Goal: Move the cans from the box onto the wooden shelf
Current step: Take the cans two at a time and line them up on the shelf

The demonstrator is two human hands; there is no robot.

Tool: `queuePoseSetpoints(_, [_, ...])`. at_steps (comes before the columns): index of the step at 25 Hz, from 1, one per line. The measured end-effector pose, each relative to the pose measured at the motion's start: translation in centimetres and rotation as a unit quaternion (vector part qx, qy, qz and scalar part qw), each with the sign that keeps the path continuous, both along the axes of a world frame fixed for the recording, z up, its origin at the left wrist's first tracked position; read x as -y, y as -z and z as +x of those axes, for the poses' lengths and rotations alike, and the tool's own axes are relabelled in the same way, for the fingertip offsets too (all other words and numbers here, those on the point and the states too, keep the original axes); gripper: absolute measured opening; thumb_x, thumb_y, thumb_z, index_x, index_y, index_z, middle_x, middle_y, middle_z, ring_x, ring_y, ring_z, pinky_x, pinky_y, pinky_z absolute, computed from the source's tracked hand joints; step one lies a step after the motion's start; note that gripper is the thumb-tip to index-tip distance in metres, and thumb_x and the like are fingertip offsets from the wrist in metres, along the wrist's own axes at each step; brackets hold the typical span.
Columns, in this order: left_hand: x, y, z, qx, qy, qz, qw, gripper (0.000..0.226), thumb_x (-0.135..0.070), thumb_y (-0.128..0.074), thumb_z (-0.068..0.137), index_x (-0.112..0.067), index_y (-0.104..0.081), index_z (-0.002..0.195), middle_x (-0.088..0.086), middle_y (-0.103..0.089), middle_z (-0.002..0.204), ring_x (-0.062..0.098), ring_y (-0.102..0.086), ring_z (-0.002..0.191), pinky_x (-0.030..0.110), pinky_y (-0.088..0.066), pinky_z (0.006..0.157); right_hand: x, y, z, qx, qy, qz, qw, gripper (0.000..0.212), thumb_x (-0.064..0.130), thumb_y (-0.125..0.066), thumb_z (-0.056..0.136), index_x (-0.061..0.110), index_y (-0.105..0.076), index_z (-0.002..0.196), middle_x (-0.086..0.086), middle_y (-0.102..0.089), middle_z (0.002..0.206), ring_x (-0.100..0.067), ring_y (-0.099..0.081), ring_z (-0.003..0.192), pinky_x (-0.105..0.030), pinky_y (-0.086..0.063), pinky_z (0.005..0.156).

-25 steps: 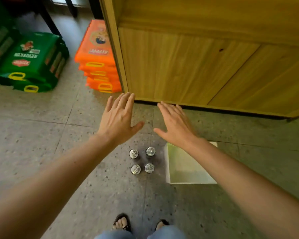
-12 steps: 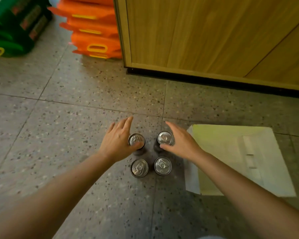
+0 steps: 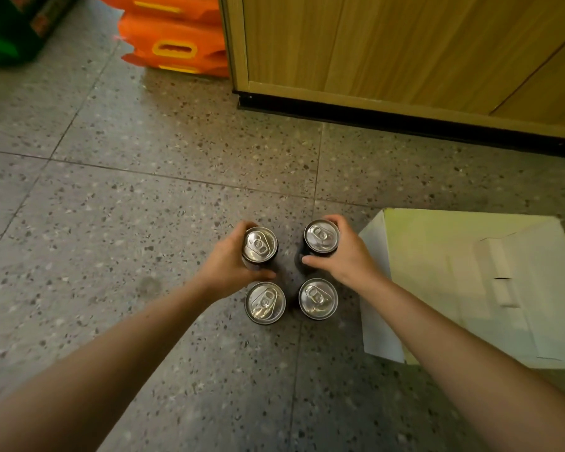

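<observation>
Green packs [image 3: 10, 31] top left, orange packs [image 3: 177, 44] beside them. On the speckled floor [image 3: 111, 223], left hand [image 3: 225, 265] wrapped around the far-left can [image 3: 260, 246], right hand [image 3: 346, 259] clasped on the far-right can [image 3: 321, 236]; near-left can [image 3: 265, 302] and near-right can [image 3: 318, 298] standing free just behind. Pale box [image 3: 470, 282] to the right, wooden shelf unit [image 3: 405, 53] beyond.

We see four cans [image 3: 265, 302] with bright, brushed-metal tops and dark glossy sides — on a polished speckled stone floor [image 3: 118, 223]. The box [image 3: 454, 288] looks like matt white card; the cabinet [image 3: 388, 44] — smooth grained wood.
</observation>
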State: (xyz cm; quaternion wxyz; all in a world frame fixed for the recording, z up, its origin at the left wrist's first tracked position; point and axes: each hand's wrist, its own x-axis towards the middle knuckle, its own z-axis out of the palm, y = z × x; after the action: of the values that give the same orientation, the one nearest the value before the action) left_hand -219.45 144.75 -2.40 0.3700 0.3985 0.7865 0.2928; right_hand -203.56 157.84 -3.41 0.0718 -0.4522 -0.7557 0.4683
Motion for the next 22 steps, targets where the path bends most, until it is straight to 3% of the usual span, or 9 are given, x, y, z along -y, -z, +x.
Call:
queuePoseSetpoints(3, [-0.2,0.5,0.2,0.030,-0.045,0.018,0.998,0.063,-0.018,-0.086,0.056,-0.020,-0.049,0.108,-0.008,-0.061,0.098,0.012,-0.058,0.094,0.020,-0.043,0.077,-0.1,0.7,0.2,-0.030,0.025,-0.045,0.998,0.069,0.019,-0.086,0.056,0.016,-0.047,0.113,-0.002,-0.061,0.110,-0.018,-0.057,0.104,-0.031,-0.044,0.093])
queuePoseSetpoints(7, [-1.0,0.1,0.2,0.068,-0.069,0.046,0.994,0.059,-0.015,-0.085,0.057,-0.016,-0.054,0.107,-0.002,-0.064,0.101,0.016,-0.060,0.098,0.034,-0.049,0.091,-0.9,-0.1,-0.1,-0.069,0.054,-0.081,0.993,0.064,0.018,-0.084,0.058,0.013,-0.053,0.114,-0.003,-0.063,0.110,-0.019,-0.060,0.104,-0.028,-0.045,0.093])
queuePoseSetpoints(11, [-2.3,-4.2,-0.8,0.097,-0.080,0.080,0.989,0.059,-0.010,-0.083,0.058,-0.015,-0.054,0.110,0.001,-0.064,0.105,0.018,-0.060,0.102,0.034,-0.048,0.092,-2.3,-5.1,-0.7,-0.124,0.064,-0.123,0.983,0.060,0.009,-0.080,0.063,0.010,-0.054,0.117,-0.007,-0.064,0.114,-0.020,-0.059,0.106,-0.028,-0.045,0.092])
queuePoseSetpoints(16, [-4.3,-19.2,-2.2,0.137,-0.093,0.115,0.980,0.060,-0.004,-0.080,0.061,-0.016,-0.054,0.113,-0.009,-0.062,0.101,0.009,-0.059,0.099,0.024,-0.045,0.088,-3.9,-20.2,-1.6,-0.149,0.049,-0.136,0.978,0.059,0.008,-0.078,0.066,0.012,-0.053,0.118,0.001,-0.061,0.106,-0.011,-0.056,0.096,-0.017,-0.044,0.076])
queuePoseSetpoints(22, [-6.2,-43.7,-3.3,0.143,-0.062,0.149,0.977,0.060,-0.002,-0.080,0.060,-0.013,-0.056,0.114,-0.004,-0.065,0.103,0.011,-0.062,0.099,0.027,-0.048,0.089,-5.5,-44.3,-2.2,-0.168,0.023,-0.138,0.976,0.051,0.009,-0.076,0.067,0.015,-0.054,0.113,0.001,-0.061,0.104,-0.007,-0.057,0.093,-0.017,-0.043,0.076])
